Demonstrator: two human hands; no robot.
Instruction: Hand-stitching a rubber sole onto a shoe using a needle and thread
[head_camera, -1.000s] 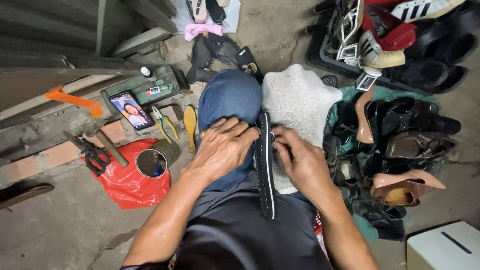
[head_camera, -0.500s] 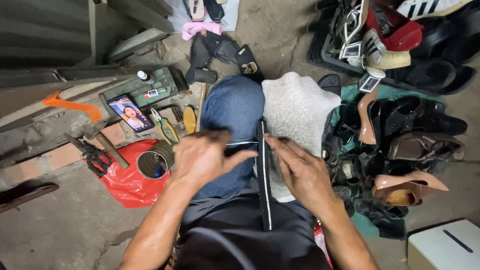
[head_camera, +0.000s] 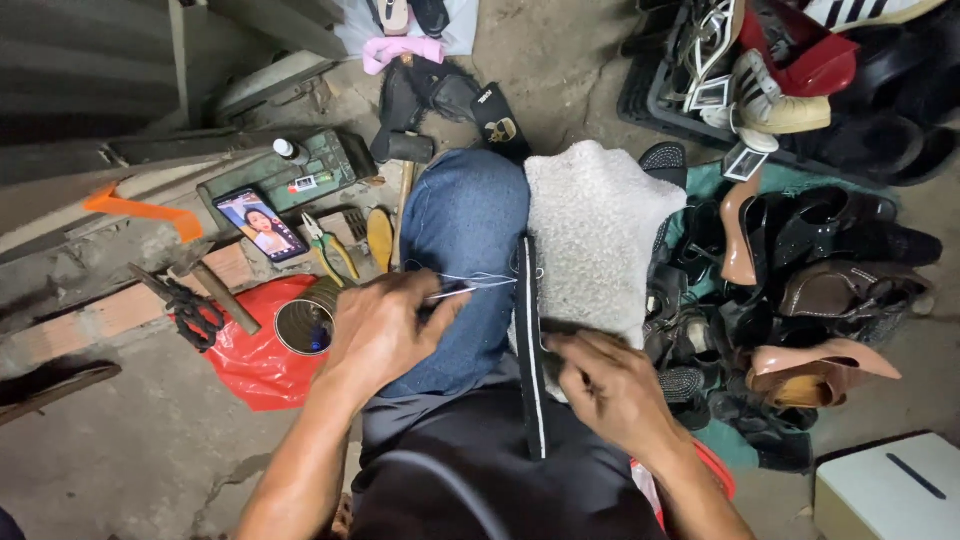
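Stitching: a black shoe sole (head_camera: 528, 350) stands on edge between the person's knees, running from the lap toward the knees
Left hand (head_camera: 385, 330): lies on the blue denim knee (head_camera: 465, 250), fingers pinched together on a thin white thread (head_camera: 478, 281) that runs across to the top of the sole
Right hand (head_camera: 610, 385): sits just right of the sole, fingers curled and clamped on its edge near the middle
White cloth (head_camera: 590, 230): a rough towel draped over the right knee, touching the sole's right side
Thread: several fine strands spread over the denim between the left fingers and the sole
Tin can (head_camera: 305, 322): open, on a red plastic bag (head_camera: 255, 355), just left of the left hand
Pliers (head_camera: 328, 245): green-handled, on the floor beside a phone (head_camera: 262, 222) with a lit screen
Scissors (head_camera: 195, 312): black, by the red bag, next to a hammer (head_camera: 215, 290)
Shoes (head_camera: 800, 270): a heap of heels and sandals on the right, well apart from the hands
White box (head_camera: 890, 490): at the lower right corner
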